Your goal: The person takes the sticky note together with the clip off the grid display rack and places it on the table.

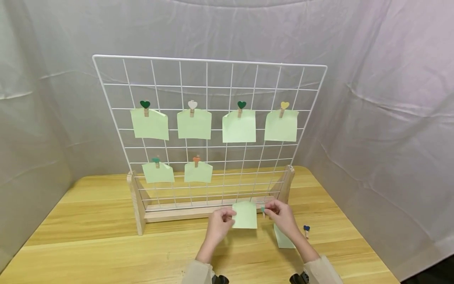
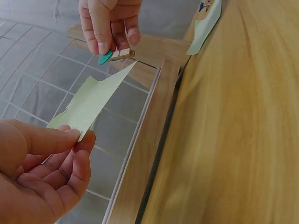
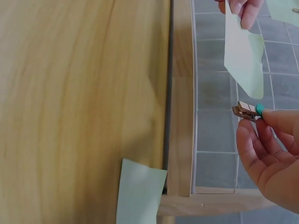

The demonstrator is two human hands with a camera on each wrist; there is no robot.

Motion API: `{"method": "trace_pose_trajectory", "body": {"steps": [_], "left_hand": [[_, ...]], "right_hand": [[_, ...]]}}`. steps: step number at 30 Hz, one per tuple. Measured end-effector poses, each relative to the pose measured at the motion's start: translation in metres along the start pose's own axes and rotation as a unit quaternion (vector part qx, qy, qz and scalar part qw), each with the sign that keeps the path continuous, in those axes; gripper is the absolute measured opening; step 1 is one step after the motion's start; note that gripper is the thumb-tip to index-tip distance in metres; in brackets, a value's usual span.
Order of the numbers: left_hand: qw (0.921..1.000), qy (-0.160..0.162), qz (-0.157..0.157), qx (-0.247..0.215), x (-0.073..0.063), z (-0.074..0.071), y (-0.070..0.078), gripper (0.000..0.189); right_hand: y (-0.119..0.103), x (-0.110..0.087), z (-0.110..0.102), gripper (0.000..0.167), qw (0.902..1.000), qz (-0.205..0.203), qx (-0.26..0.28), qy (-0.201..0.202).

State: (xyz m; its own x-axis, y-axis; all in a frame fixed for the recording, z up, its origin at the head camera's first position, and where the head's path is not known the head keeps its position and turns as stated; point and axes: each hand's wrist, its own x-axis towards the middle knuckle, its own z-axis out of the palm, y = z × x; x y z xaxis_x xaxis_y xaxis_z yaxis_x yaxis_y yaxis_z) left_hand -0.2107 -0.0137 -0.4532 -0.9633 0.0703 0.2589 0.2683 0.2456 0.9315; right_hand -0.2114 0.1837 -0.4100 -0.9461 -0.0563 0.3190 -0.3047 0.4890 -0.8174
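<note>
The left hand point(image 1: 220, 225) pinches a pale green square paper note point(image 1: 244, 215) by its left edge, between the thumb and the fingers. The note is in the air, just to the right of this hand and in front of the pale wooden stand base point(image 1: 177, 216). The right hand point(image 1: 282, 217) pinches a small wooden clip with a teal heart point(image 3: 247, 111) at its heart end; I cannot tell if the mouth of the clip is parted. This clip is apart from the note, near its free side.

Below the right hand, partly behind the forearm, another pale green paper note point(image 1: 283, 237) lies on the yellow wooden desk point(image 1: 106, 252). Just beside the right wrist is a clip with a dark blue heart point(image 1: 306, 230).

In my judgement, the held note may bend or swing, because only one edge is supported, and then the clip would bite it crookedly. The clip is small, so it could turn or slip from the fingertips if the pressure is uneven. Also the right forearm, if lowered, could sweep the lying note or the blue-heart clip aside.
</note>
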Motion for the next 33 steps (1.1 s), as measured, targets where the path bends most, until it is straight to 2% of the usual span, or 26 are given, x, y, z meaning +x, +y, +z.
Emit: {"method": "trace_pose_trajectory", "body": {"steps": [10, 15, 22, 25, 26, 29, 32, 33], "left_hand": [[0.9997, -0.020, 0.011, -0.001, -0.004, 0.007, -0.004, 0.016], [0.9996, -0.023, 0.012, 0.014, -0.004, 0.011, -0.005, 0.017], [0.9992, -0.032, -0.009, 0.023, -0.007, 0.018, -0.008, 0.017], [0.9990, -0.037, -0.010, 0.022, -0.008, 0.021, -0.008, 0.018], [0.9990, -0.039, -0.009, 0.021, -0.008, 0.022, -0.008, 0.018], [0.9990, -0.043, -0.005, 0.015, -0.009, 0.024, -0.007, 0.018], [0.9989, -0.045, -0.003, 0.012, -0.009, 0.027, -0.006, 0.017], [0.9989, -0.046, -0.002, 0.012, -0.009, 0.027, -0.006, 0.017]], "right_hand": [[0.047, 0.008, -0.002, 0.006, 0.9983, 0.034, 0.027, -0.039], [0.054, 0.007, -0.006, 0.006, 0.9974, 0.030, 0.030, -0.058], [0.061, 0.002, -0.010, 0.008, 0.9938, 0.056, 0.064, -0.071], [0.067, -0.001, -0.012, 0.008, 0.9940, 0.030, 0.067, -0.081], [0.075, -0.001, -0.012, 0.007, 0.9929, 0.001, 0.079, -0.089], [0.077, -0.004, -0.014, 0.008, 0.9915, -0.013, 0.084, -0.098], [0.077, -0.005, -0.015, 0.006, 0.9917, 0.015, 0.065, -0.110], [0.071, -0.007, -0.015, 0.005, 0.9918, 0.046, 0.048, -0.109]]}}
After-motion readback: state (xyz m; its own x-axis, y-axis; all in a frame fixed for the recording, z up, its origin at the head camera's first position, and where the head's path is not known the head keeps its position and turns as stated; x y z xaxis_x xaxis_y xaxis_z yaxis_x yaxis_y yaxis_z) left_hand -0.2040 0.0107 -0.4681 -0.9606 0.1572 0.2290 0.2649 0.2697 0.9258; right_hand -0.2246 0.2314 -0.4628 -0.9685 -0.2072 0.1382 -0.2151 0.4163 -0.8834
